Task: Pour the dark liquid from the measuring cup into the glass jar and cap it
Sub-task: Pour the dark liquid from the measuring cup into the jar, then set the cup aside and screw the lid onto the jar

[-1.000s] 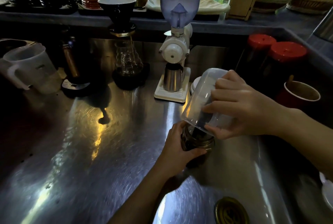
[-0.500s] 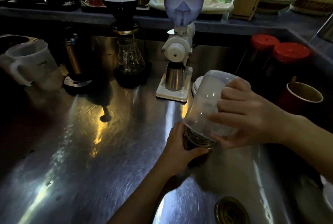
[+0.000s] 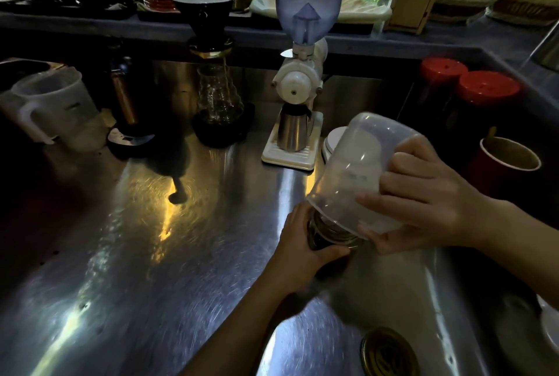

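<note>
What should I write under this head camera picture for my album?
Right hand tips the measuring cup upside down over the glass jar, steadied by the left hand.

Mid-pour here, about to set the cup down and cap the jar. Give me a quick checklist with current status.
1. Measuring cup emptied: ok, looks clear and is tipped nearly upside down.
2. Glass jar steadied: ok, left hand grips it.
3. Cup held firmly: ok, right hand wraps it.
4. Lid within reach: ok, lying on the steel counter near the jar.
5. Jar fill level: cannot tell, hidden by cup and hand.
6. Drips on jar rim: cannot tell.
</note>
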`<state>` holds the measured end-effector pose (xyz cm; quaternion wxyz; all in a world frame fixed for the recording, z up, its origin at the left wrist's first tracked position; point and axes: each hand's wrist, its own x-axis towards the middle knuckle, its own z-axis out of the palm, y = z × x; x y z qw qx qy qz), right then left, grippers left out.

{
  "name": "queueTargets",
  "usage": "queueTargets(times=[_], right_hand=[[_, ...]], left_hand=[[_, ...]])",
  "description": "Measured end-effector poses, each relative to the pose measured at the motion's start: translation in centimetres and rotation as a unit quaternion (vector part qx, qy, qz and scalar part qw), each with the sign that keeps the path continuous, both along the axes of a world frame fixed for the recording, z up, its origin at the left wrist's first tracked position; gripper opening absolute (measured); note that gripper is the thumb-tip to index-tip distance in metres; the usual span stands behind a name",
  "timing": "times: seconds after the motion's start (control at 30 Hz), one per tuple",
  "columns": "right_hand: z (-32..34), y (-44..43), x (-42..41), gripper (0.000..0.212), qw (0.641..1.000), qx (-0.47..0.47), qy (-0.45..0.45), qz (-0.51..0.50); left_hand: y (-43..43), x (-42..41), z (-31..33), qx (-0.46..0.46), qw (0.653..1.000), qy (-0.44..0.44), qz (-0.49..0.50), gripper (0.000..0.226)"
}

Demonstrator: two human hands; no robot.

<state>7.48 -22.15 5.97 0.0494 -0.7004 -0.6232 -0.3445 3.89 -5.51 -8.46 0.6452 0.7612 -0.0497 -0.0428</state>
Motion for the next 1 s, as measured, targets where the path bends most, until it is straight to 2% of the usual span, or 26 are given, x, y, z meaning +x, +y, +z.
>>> queueTargets(times=[0.17,0.27,0.37,0.47,0.57,0.6,0.7,0.77,0.83,1.0], right_hand=[[-0.2,-0.2,-0.2,0.026,0.998,0.024,0.063,-0.017],[-0.7,-0.8,-0.5,0.034,0.979,0.119,0.146,-0.081],[-2.3,-1.9,-1.1,0.036,0.934,0.245,0.211,-0.152],[-4.3,-3.0,-2.0,0.027,0.846,0.386,0.295,-0.219],[-6.3,-4.3,-2.7,0.009,0.726,0.507,0.38,-0.267],[-7.0,-4.7,-2.8,0.01,0.678,0.553,0.402,-0.269],[-9.0,-5.6,-2.8,0.031,0.507,0.692,0.453,-0.241],[-10.6,-5.7,-3.0,0.034,0.418,0.747,0.478,-0.196],[-12.2,-5.7,-3.4,0.035,0.373,0.776,0.479,-0.172],[-15.1,-5.1,-4.4,0.039,0.347,0.789,0.471,-0.185]], left_hand=[[-0.1,0.1,0.0,0.002,1.0,0.002,0.013,0.073],[0.0,0.2,-0.1,-0.003,1.0,-0.001,0.0,0.075],[0.3,0.2,-0.3,-0.003,1.0,0.004,-0.01,0.08],[0.5,0.3,-0.1,0.005,1.0,-0.002,-0.015,0.08],[0.8,0.7,0.3,0.008,1.0,-0.003,-0.027,0.078],[1.0,0.8,0.3,0.008,0.999,0.001,-0.037,0.078],[1.4,0.8,0.1,0.013,0.998,0.006,-0.064,0.078],[1.7,0.6,-0.1,0.004,0.998,0.012,-0.066,0.079],[1.7,0.4,-0.1,0.004,0.997,0.012,-0.071,0.079],[1.7,-0.1,0.2,0.022,0.998,0.007,-0.053,0.077]])
